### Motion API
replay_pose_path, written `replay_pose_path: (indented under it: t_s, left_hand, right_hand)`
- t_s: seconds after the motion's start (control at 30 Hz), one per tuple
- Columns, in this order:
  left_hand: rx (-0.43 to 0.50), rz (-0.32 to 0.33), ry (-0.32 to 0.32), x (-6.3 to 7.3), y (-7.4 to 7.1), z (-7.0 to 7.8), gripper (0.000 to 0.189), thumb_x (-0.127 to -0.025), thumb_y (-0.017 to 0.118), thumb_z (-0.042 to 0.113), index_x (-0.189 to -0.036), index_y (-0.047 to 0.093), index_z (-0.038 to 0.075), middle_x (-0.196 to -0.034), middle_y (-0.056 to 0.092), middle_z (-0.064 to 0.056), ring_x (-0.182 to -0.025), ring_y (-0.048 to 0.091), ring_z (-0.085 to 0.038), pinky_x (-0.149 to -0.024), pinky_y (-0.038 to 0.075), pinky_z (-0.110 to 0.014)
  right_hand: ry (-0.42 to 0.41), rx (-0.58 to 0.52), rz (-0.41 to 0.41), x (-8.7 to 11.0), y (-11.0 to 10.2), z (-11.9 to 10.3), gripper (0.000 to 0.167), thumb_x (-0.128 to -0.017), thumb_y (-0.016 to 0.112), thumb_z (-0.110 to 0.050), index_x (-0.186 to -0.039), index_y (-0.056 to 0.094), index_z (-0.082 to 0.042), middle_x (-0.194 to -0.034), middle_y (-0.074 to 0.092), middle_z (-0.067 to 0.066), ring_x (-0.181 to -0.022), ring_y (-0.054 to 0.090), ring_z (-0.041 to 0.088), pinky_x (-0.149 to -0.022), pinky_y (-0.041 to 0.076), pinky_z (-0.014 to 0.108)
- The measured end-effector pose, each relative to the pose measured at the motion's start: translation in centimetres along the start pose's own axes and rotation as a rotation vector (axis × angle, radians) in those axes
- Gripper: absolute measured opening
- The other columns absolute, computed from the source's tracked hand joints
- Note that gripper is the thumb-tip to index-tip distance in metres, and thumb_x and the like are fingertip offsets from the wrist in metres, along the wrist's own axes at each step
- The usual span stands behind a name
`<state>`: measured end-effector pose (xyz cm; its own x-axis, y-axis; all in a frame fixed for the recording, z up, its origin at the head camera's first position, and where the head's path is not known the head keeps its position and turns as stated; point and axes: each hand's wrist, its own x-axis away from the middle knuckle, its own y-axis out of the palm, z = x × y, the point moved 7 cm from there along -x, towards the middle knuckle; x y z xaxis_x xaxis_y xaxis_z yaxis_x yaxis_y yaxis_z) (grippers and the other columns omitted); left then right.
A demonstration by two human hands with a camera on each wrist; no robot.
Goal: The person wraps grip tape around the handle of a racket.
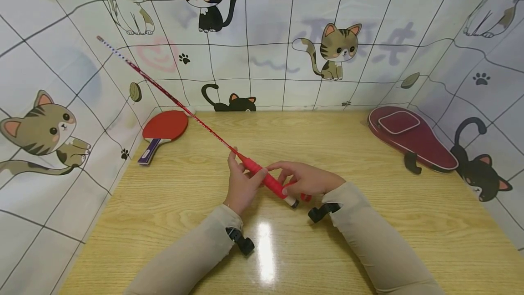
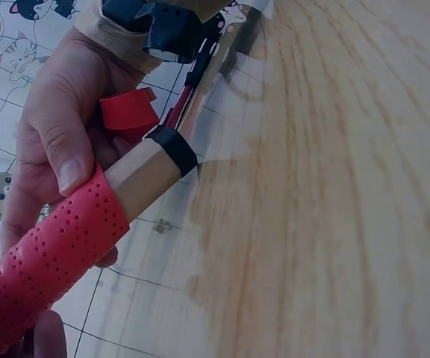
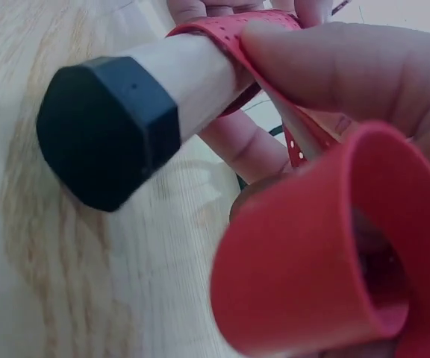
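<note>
A badminton racket, seen nearly edge-on, slants from upper left down to the hands. Red perforated grip tape is wound round most of its handle. At the butt, bare pale wood shows, ending in a black cap. My left hand holds the wrapped handle, thumb across the top. Lower down, my right hand pinches the tape by its edge near the bare wood, thumb pressed on it. The tape's loose length hangs from the right hand as a curled red roll.
A red table tennis bat with a purple handle lies at the back left of the wooden table. At the back right is a maroon bat-shaped case. Cat-patterned cloth walls stand behind and at both sides.
</note>
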<state>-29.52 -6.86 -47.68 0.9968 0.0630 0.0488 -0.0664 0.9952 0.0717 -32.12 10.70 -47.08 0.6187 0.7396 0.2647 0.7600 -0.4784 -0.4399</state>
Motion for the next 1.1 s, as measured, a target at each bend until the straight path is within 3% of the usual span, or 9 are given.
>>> replay_pose_path:
  t_s: [0.27, 0.53, 0.77, 1.1]
  left_hand:
    - [-0.01, -0.006, -0.007, -0.07, 0.02, 0.03, 0.101, -0.097, 0.071, 0.008, -0.165, 0.001, 0.028, -0.136, 0.054, -0.024, -0.112, 0.07, -0.035, -0.088, 0.063, -0.039]
    - [-0.006, 0.006, 0.011, -0.33, -0.19, 0.01, 0.1, -0.095, 0.067, 0.004, -0.166, 0.001, 0.028, -0.131, 0.056, -0.024, -0.108, 0.071, -0.037, -0.083, 0.063, -0.037]
    - [-0.014, -0.017, 0.0, -0.21, -0.08, -0.01, 0.106, -0.096, 0.076, 0.012, -0.166, 0.0, 0.034, -0.129, 0.056, -0.021, -0.107, 0.071, -0.033, -0.087, 0.063, -0.037]
    - [-0.028, -0.017, -0.001, -0.33, 0.02, -0.04, 0.103, -0.097, 0.071, 0.006, -0.166, -0.001, 0.033, -0.133, 0.055, -0.024, -0.11, 0.071, -0.035, -0.087, 0.063, -0.037]
  right_hand:
    - [0.008, 0.013, 0.001, 0.13, -0.08, -0.05, 0.07, -0.095, 0.075, -0.014, -0.151, 0.048, -0.046, -0.123, 0.065, 0.004, -0.078, 0.065, 0.025, -0.06, 0.053, 0.034]
    - [0.015, -0.011, -0.011, -0.03, -0.1, 0.36, 0.07, -0.095, 0.073, -0.011, -0.151, 0.049, -0.046, -0.125, 0.068, 0.003, -0.098, 0.068, 0.03, -0.073, 0.056, 0.04]
    - [0.023, 0.011, 0.009, -0.01, -0.13, 0.44, 0.068, -0.093, 0.078, -0.017, -0.147, 0.05, -0.049, -0.122, 0.064, 0.005, -0.08, 0.067, 0.028, -0.061, 0.054, 0.037]
    - [0.019, 0.014, -0.003, 0.05, -0.17, 0.39, 0.069, -0.093, 0.079, -0.016, -0.149, 0.05, -0.045, -0.122, 0.066, 0.004, -0.09, 0.071, 0.028, -0.072, 0.057, 0.041]
